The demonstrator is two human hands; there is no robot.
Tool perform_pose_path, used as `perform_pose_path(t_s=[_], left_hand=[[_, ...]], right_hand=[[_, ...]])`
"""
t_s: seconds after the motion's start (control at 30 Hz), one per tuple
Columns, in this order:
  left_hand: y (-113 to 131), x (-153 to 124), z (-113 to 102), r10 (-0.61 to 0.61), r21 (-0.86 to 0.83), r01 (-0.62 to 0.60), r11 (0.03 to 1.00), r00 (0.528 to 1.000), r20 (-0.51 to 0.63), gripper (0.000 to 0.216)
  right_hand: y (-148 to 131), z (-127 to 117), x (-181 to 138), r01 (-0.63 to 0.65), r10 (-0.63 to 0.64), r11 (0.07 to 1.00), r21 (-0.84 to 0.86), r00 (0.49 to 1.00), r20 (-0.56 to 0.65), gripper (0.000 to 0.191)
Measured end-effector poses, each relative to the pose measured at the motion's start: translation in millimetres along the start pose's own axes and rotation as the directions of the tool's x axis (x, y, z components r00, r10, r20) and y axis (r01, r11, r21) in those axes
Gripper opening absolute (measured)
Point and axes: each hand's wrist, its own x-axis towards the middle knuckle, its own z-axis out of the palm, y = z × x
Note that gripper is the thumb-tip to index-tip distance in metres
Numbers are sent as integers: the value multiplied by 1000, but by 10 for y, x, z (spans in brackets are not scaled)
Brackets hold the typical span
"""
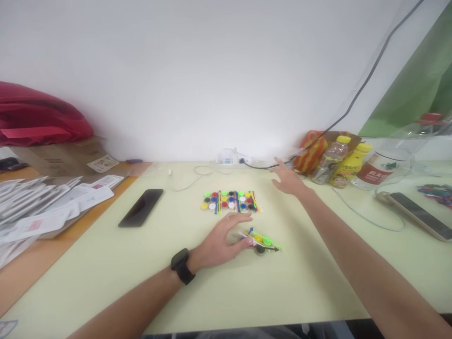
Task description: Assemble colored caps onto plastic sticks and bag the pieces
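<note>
My left hand, with a dark watch on its wrist, is low over the table with thumb and fingers apart. Its thumb overlaps the left side of a loose pile of coloured discs and arrow-tipped sticks; whether it touches them I cannot tell. Just beyond lie rows of small discs in green, black, yellow, red, white and blue, with thin coloured sticks upright between the groups. My right hand stretches toward the back, right of the rows, its fingers apart and nothing visible in them.
A black phone lies at left, near stacked white packets. Along the back are a white power strip and a black cable. Bottles and a large jug stand at right, near another phone.
</note>
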Motion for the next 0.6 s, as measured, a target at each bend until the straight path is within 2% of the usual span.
perform_pose_path(t_s=[0.17, 0.23, 0.3, 0.43, 0.53, 0.6], left_hand=[[-9, -2, -5, -27, 19, 28, 999, 998, -51, 39], [-21, -7, -1, -36, 22, 38, 999, 996, -83, 37], [-31, 1, -9, -38, 35, 43, 998, 992, -124, 37], [-23, 84, -113, -24, 98, 49, 994, 970, -242, 44], [13, 203, -264, -73, 118, 122, 986, 932, -355, 52], [44, 294, -367, -123, 71, 161, 984, 917, -380, 58]], right_hand=[[-134, 99, 156, 54, -55, 998, 31, 998, 30, 56], [-189, 83, 219, 62, -62, 996, 57, 998, -4, 58], [-255, 9, 264, 70, -57, 988, 139, 994, -98, 55], [-455, -327, 195, 95, 12, 951, 294, 940, -342, 29], [-670, -661, -10, 128, 34, 930, 346, 904, -427, 17], [-826, -843, -174, 171, 47, 891, 420, 887, -460, 14]])
